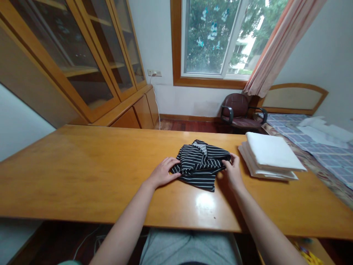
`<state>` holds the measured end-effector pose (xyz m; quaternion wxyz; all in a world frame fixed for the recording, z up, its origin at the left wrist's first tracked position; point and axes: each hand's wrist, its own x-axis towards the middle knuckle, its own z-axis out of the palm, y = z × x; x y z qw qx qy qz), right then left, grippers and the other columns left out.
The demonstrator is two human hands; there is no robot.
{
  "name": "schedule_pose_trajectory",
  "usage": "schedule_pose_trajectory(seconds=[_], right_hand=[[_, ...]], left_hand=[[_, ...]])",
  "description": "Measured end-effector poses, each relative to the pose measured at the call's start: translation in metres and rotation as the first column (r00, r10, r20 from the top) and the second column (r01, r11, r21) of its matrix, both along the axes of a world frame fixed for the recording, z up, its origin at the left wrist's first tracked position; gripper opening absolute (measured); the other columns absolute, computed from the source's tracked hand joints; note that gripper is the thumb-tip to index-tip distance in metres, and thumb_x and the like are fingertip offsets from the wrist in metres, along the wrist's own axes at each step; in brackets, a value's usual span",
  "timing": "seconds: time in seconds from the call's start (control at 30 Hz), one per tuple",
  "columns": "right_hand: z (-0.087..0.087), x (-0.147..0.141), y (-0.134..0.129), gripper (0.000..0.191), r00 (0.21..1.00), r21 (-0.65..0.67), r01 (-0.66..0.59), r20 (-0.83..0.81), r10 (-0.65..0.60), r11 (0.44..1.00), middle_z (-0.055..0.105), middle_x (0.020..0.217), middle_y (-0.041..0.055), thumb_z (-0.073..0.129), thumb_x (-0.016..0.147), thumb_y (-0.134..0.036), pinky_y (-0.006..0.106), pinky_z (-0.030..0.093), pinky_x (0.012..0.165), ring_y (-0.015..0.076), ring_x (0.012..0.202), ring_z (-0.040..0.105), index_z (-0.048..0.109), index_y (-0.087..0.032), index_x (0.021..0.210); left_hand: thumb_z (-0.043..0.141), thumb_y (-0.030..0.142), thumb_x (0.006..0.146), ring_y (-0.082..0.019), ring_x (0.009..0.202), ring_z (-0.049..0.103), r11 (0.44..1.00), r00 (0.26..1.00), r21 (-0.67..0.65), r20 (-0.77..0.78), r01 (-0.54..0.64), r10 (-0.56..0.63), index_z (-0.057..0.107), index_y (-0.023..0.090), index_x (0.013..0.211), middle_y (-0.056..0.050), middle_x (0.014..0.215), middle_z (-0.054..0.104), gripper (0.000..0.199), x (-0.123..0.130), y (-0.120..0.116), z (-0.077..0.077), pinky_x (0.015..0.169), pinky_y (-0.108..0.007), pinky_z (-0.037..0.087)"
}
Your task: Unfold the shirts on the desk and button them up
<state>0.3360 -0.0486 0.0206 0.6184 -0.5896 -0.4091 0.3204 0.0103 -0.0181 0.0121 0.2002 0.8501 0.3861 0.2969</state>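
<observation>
Reaching almost from side to side, a long, glossy wooden counter (82, 165). Behind it on the left, a wooden cabinet (95, 51) with glass doors above and solid doors below. Off the right end, a bed (331, 151) with a blue checked sheet and a curved headboard. In the far wall, a wood-framed window (204, 59) with pale blue stickers; down its right side, a pink curtain (284, 48). Below the curtain, a dark red armchair (238, 106). On the counter, right of centre, a stack of folded white cloths (273, 151). Left of that stack, rumpled on the counter, a black-and-white striped cloth (198, 162). At its left edge, the left grip (164, 172), thumb and fingers parted, touching the fabric. At its right edge, the right grip (233, 171), pinching the fabric between thumb and finger. On the far wall, a socket (154, 73) with a white cord.
</observation>
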Motion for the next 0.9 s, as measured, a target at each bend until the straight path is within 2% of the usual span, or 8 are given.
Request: schedule_pose_trajectory(seconds=[0.1,0.2,0.27,0.37,0.47,0.57,0.77,0.9], right_hand=[[0.007,-0.007,-0.007,0.064,0.933,0.161,-0.144,0.351,0.080,0.976,0.044,0.145,0.0129,0.066,0.082,-0.035,0.050,0.047,0.104,0.0290,0.131,0.048,0.040,-0.026,0.140],[0.016,-0.015,-0.012,0.063,0.669,0.110,-0.422,0.708,0.228,0.900,0.031,0.156,0.0112,0.073,0.080,-0.035,0.058,0.033,0.115,0.0337,0.144,0.032,0.050,-0.030,0.139],[0.016,-0.019,-0.011,0.059,0.478,0.001,-0.531,0.826,0.298,0.847,0.028,0.159,0.0089,0.080,0.075,-0.034,0.060,0.034,0.115,0.0362,0.144,0.030,0.060,-0.031,0.131],[0.009,-0.022,-0.006,0.046,0.333,-0.103,-0.535,0.886,0.322,0.839,0.046,0.149,0.0100,0.080,0.075,-0.025,0.057,0.045,0.106,0.0354,0.132,0.044,0.069,-0.029,0.119],[0.004,-0.021,0.000,0.026,0.294,-0.156,-0.491,0.896,0.332,0.857,0.068,0.117,0.0097,0.064,0.083,-0.011,0.047,0.053,0.094,0.0289,0.110,0.058,0.073,-0.025,0.103],[0.008,-0.018,0.006,0.026,0.421,-0.121,-0.438,0.848,0.322,0.891,0.072,0.099,0.0077,0.054,0.085,-0.011,0.040,0.054,0.089,0.0247,0.096,0.064,0.072,-0.022,0.099],[0.045,-0.002,0.020,0.018,0.911,0.007,-0.201,0.368,0.184,0.980,0.063,0.066,-0.0009,0.053,0.086,-0.030,0.027,0.047,0.052,0.0161,0.055,0.058,0.067,-0.020,0.090],[0.065,0.016,0.034,0.016,0.993,0.138,-0.082,-0.069,0.092,0.987,0.051,0.060,-0.0060,0.063,0.078,-0.036,0.021,0.034,0.041,0.0097,0.047,0.044,0.061,-0.020,0.081]], left_hand=[[0.073,0.049,0.081,-0.029,0.115,0.057,0.999,0.999,0.038,-0.054,0.002,0.000,0.058,0.025,0.122,-0.009,0.121,0.063,0.049,0.007,-0.002,-0.001,0.100,-0.046,0.048],[0.073,0.048,0.081,-0.029,0.115,0.056,0.998,0.997,0.062,-0.065,-0.026,0.030,0.057,0.023,0.117,-0.010,0.122,0.061,0.046,0.014,-0.004,-0.003,0.099,-0.046,0.048],[0.070,0.045,0.084,-0.029,0.114,0.056,0.997,0.996,0.072,-0.072,-0.038,0.043,0.058,0.023,0.110,-0.010,0.121,0.061,0.036,0.016,-0.004,-0.004,0.098,-0.045,0.048],[0.064,0.037,0.090,-0.027,0.110,0.057,0.997,0.994,0.072,-0.099,-0.035,0.042,0.059,0.023,0.098,-0.008,0.116,0.061,0.016,0.016,-0.002,-0.006,0.094,-0.043,0.049],[0.057,0.027,0.093,-0.024,0.105,0.057,0.998,0.995,0.065,-0.101,-0.018,0.025,0.058,0.023,0.091,-0.006,0.110,0.062,0.005,0.014,0.001,-0.008,0.092,-0.041,0.049],[0.052,0.027,0.097,-0.023,0.100,0.058,0.997,0.997,0.076,-0.070,-0.010,0.015,0.058,0.023,0.090,-0.006,0.102,0.063,0.010,0.012,0.004,-0.011,0.090,-0.039,0.049],[0.048,0.026,0.099,-0.020,0.097,0.059,0.961,0.964,0.145,0.160,-0.235,0.212,0.058,0.021,0.090,-0.006,0.100,0.063,0.014,-0.007,0.016,-0.005,0.089,-0.036,0.049],[0.050,0.024,0.095,-0.021,0.100,0.060,0.834,0.825,0.191,0.369,-0.517,0.427,0.057,0.021,0.086,-0.006,0.102,0.062,0.012,-0.033,0.033,0.016,0.092,-0.035,0.048]])
